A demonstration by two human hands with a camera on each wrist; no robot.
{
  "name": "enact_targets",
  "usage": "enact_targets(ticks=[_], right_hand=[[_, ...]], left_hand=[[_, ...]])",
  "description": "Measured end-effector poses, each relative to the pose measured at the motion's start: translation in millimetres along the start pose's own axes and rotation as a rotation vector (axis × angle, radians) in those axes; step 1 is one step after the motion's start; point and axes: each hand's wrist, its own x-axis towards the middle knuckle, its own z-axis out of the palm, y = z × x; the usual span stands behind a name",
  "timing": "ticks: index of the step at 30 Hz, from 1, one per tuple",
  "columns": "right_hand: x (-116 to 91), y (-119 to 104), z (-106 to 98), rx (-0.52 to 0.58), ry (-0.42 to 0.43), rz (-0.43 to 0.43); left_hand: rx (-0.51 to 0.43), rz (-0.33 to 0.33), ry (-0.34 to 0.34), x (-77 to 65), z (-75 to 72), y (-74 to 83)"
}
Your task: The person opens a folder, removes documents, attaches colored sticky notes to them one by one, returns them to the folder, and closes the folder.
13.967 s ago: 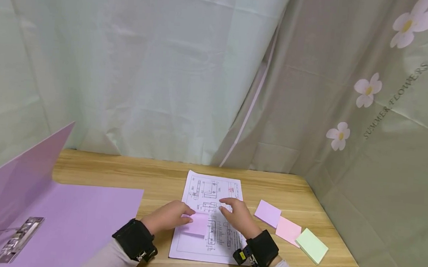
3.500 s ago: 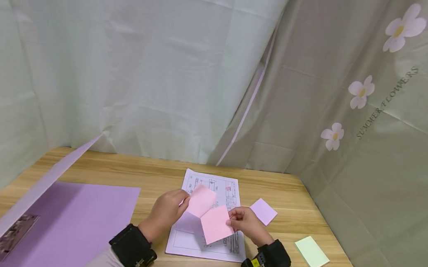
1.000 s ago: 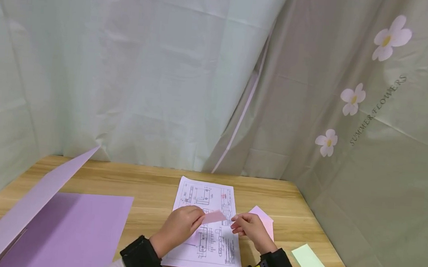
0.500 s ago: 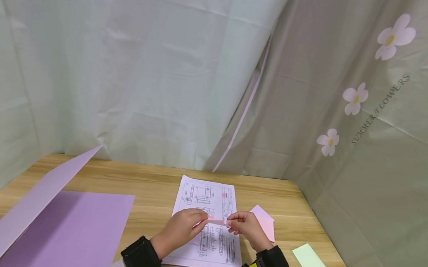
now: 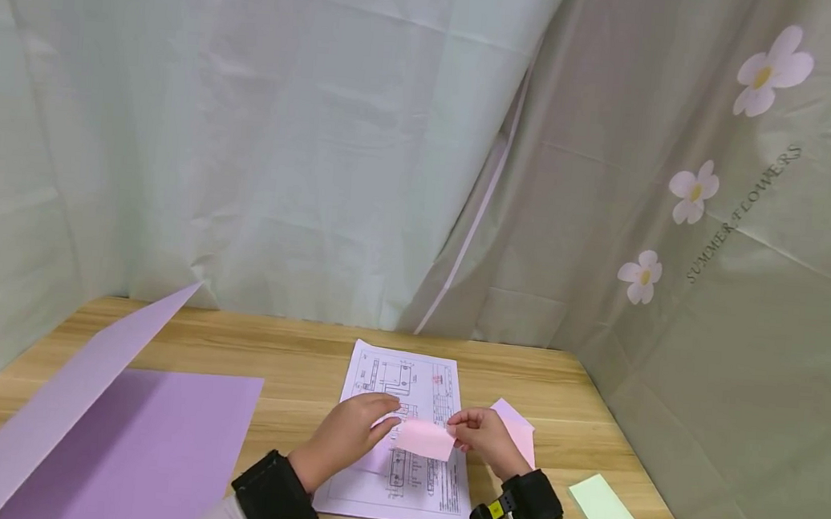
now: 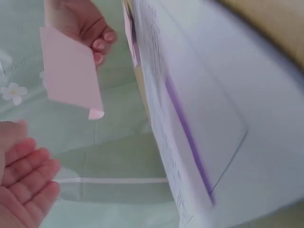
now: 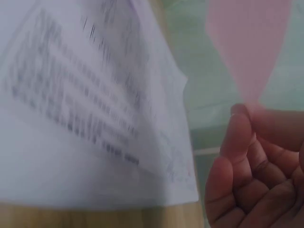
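Note:
My right hand (image 5: 486, 440) pinches a pink sticky note (image 5: 426, 439) by one corner, thumb against index finger, above the printed drawing sheets (image 5: 407, 375). In the left wrist view the note's lower corner curls. My left hand (image 5: 348, 436) is just left of the note, fingers loosely bent; the left wrist view shows a gap between them. On the sheets, partly behind the left hand, lies a purple sticky note (image 5: 375, 459). To the right, a pink pad (image 5: 524, 442) overlaps a purple pad (image 5: 508, 411), both partly behind the right hand.
A green sticky note pad (image 5: 602, 508) lies at the table's right. A purple folder (image 5: 186, 436) stands half open at the left, its cover (image 5: 81, 381) raised. Curtains (image 5: 308, 139) enclose the wooden table (image 5: 308, 348) behind and at the right.
Earlier the left hand held the purple note on the sheets. Later the hands held a pink note and pink pad. The pad now lies at right; the note has passed from left hand to right.

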Motion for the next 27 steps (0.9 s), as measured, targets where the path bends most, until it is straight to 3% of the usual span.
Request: enact_targets(ticks=[5,8,15,20,27], right_hand=[[11,9,-3,-0.040,-0.035,-0.015],[18,12,-4,-0.087,-0.055,-0.020],[35,25,-5,-0.163,-0.109,-0.065],[42,29,-5,-0.186,-0.127,-0.079],[40,24,0,-0.177,-0.167,-0.063]], left_hand=[[-0.012,-0.097,-0.194,4.0,-2.5,-2.6],[-0.025,-0.122,-0.283,6.3,-1.9,-4.3],[-0.022,-0.067,-0.461,13.5,4.8,-6.5],[-0.002,-0.037,-0.538,18.2,11.6,-4.4],[0.011,-0.087,-0.618,14.2,20.7,0.1]])
